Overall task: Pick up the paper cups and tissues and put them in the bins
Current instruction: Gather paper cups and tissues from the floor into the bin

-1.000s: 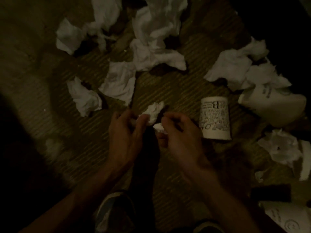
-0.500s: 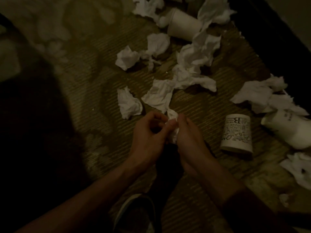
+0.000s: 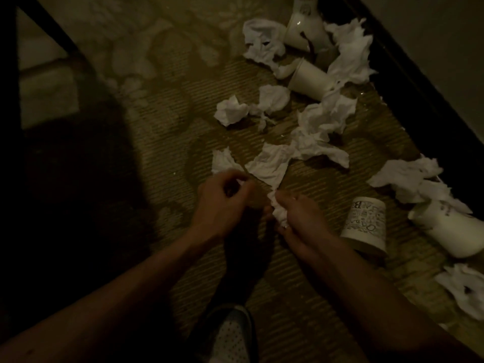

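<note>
Now the right hand (image 3: 301, 218) is closed around a small crumpled white tissue wad (image 3: 278, 211), which half a second ago was pinched between both hands. The left hand (image 3: 222, 203) has separated from it; its fingers are curled, and whether they hold a scrap cannot be determined in the dim light. This indicates the wad is gathered and ready for transfer. No bin is in view. Many crumpled white tissues (image 3: 269, 163) remain on the ribbed olive floor mat (image 3: 157, 142), just beyond the hands. A printed white paper cup (image 3: 365, 226) lies just right of the right hand, near the mat's right edge. A plain white paper cup (image 3: 309, 79) lies toward the far right corner.
</note>
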### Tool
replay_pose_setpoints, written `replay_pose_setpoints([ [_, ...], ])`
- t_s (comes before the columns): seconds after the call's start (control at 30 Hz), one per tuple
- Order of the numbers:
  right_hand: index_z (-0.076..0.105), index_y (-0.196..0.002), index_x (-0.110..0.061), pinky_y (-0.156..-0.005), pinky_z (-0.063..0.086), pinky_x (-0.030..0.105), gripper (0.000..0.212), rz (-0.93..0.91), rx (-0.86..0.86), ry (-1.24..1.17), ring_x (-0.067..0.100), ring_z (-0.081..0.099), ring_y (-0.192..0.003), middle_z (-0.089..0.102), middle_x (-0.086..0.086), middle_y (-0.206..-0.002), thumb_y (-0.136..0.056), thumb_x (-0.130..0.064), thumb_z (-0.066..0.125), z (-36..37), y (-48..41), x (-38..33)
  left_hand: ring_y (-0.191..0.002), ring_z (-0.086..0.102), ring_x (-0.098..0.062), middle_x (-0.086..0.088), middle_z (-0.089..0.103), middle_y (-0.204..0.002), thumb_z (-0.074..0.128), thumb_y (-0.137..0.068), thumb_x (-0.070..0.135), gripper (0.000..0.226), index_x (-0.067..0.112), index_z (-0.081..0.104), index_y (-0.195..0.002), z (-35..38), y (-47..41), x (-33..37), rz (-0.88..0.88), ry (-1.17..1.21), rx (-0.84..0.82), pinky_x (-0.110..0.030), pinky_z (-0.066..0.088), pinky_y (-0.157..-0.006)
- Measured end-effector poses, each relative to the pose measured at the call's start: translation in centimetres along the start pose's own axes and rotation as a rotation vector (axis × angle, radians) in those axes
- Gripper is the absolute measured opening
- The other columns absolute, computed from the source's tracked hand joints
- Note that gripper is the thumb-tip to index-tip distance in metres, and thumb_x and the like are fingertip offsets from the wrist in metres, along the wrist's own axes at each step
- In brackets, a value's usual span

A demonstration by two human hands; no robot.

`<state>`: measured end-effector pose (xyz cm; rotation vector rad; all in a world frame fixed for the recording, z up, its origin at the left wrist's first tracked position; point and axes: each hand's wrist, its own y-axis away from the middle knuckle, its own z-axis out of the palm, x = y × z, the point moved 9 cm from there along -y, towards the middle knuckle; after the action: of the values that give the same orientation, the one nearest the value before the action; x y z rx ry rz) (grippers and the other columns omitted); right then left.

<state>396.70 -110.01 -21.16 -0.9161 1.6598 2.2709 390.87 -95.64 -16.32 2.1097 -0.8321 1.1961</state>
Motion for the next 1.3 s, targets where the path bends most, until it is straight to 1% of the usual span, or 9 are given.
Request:
replay_pose_setpoints([
  [0.17,0.057,-0.094,-0.011,-0.036,0.033,0.014,0.016,-0.030,0.009,-0.024,0.008,0.044,-0.055,0.052,0.003,-0.079,-0.102,-0.011,0.044,-0.6,-1.5,-0.4,-0.114,0.044,-0.016,-0.004,0.045,-0.130,0.059,-0.093,0.041,0.049,0.029,0.047,-0.139,-0.9,-4.6,-3.7,-0.088,-0.342,-0.004,-0.021,0.030,-0.089],
  [0.33,0.057,-0.090,-0.011,-0.039,0.030,0.018,0.027,-0.001,0.039,0.034,0.008,0.040,-0.053,0.046,0.000,-0.068,-0.103,-0.029,0.042,-1.6,-2.1,0.0,-0.103,0.061,-0.022,-0.008,0.067,-0.111,0.066,-0.091,0.023,0.023,0.011,0.069,-0.111,-0.1,-6.0,-4.8,-0.029,-0.498,-0.101,-0.029,0.046,-0.083],
  [0.47,0.061,-0.085,-0.013,-0.044,0.040,0.021,0.034,0.047,0.006,-0.011,0.010,0.050,-0.055,0.055,0.000,-0.067,-0.099,-0.042,0.049,-1.2,-1.9,0.3,-0.076,0.062,-0.001,0.013,0.066,-0.082,0.066,-0.091,0.023,0.005,0.024,0.071,-0.089,1.2,-4.9,-3.2,-0.028,-0.357,-0.237,-0.011,0.041,-0.061],
  [0.63,0.069,-0.111,-0.016,-0.082,0.055,0.036,0.053,0.088,-0.192,-0.161,0.022,0.070,-0.093,0.073,0.008,-0.103,-0.097,-0.058,0.040,1.4,-2.3,-0.6,-0.081,0.067,-0.001,0.009,0.073,-0.089,0.069,-0.089,0.019,0.010,0.017,0.076,-0.095,5.9,-1.5,2.8,0.173,-0.138,-0.458,-0.014,0.050,-0.071],
  [0.77,0.071,-0.097,-0.013,-0.060,0.056,0.028,0.045,-0.013,-0.079,-0.107,0.019,0.073,-0.074,0.076,0.006,-0.086,-0.099,-0.048,0.043,-0.6,-3.0,-2.2,-0.080,0.055,0.001,0.011,0.060,-0.090,0.070,-0.087,0.021,0.012,0.021,0.076,-0.097,6.8,-2.7,4.6,0.233,-0.199,-0.433,-0.013,0.041,-0.070],
  [0.87,0.062,-0.087,-0.014,-0.039,0.035,0.018,0.039,-0.061,0.017,-0.113,0.008,0.047,-0.041,0.055,-0.004,-0.050,-0.099,-0.048,0.045,-3.2,-3.6,-3.2,-0.077,0.053,0.003,0.008,0.062,-0.099,0.064,-0.091,0.028,0.016,0.027,0.072,-0.105,4.8,-5.8,4.1,0.172,-0.215,-0.226,-0.007,0.037,-0.063],
  [1.03,0.050,-0.082,-0.013,-0.031,0.020,0.013,0.033,-0.081,0.111,-0.179,0.003,0.035,-0.035,0.044,-0.004,-0.054,-0.100,-0.040,0.047,-5.5,-4.5,-4.0,-0.113,0.048,-0.018,-0.003,0.038,-0.132,0.065,-0.089,0.042,0.056,0.031,0.047,-0.140,6.9,-8.4,0.3,0.088,-0.543,-0.325,-0.021,0.038,-0.086],
  [1.17,0.047,-0.076,-0.012,-0.031,0.020,0.013,0.035,-0.056,0.120,-0.175,0.003,0.035,-0.033,0.044,-0.002,-0.055,-0.100,-0.038,0.046,-6.2,-4.5,-3.4,-0.115,0.049,-0.024,-0.011,0.044,-0.134,0.070,-0.086,0.038,0.049,0.022,0.059,-0.130,8.3,-8.6,-0.7,0.125,-0.682,-0.325,-0.024,0.038,-0.085],
  [1.3,0.057,-0.083,-0.012,-0.039,0.027,0.017,0.039,-0.022,0.114,-0.146,0.007,0.041,-0.041,0.050,-0.001,-0.057,-0.099,-0.046,0.046,-6.6,-3.7,-3.1,-0.088,0.060,-0.010,-0.002,0.067,-0.102,0.067,-0.090,0.026,0.017,0.014,0.071,-0.102,8.7,-8.0,0.5,0.134,-0.604,-0.341,-0.020,0.043,-0.068],
])
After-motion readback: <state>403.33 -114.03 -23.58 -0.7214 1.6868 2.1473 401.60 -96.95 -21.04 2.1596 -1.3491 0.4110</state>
